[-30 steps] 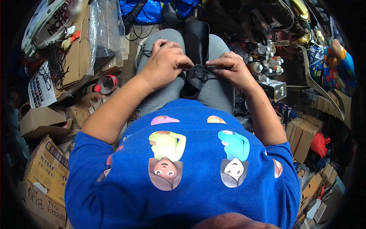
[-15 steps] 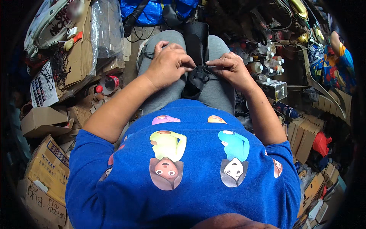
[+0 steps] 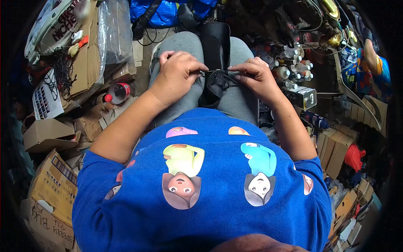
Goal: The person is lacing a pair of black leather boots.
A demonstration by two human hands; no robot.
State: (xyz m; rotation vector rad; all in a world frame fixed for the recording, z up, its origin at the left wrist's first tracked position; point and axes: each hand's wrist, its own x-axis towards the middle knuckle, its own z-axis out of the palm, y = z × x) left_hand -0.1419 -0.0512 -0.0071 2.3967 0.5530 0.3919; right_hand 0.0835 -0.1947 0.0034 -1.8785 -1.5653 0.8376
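Note:
A black lace-up shoe lies lengthwise on my lap between my thighs, its long smooth front pointing away from me. Its eyelets and dark laces sit nearer to me, close to the shoe's opening. My left hand is closed in a pinch at the left side of the lacing. From the right, my right hand pinches at the opposite side, where dark lace strands run toward its fingers. The thin lace between the fingertips is hard to make out.
Stacked flat cardboard and a plastic bottle with a red cap lie to the left. Several small bottles stand at the right, near a small box. Beyond my knees is a blue bag.
My left fingertips have drawn back a little to the left, widening the gap between the hands over the lacing. The right hand has barely shifted, and the shoe stays on my lap.

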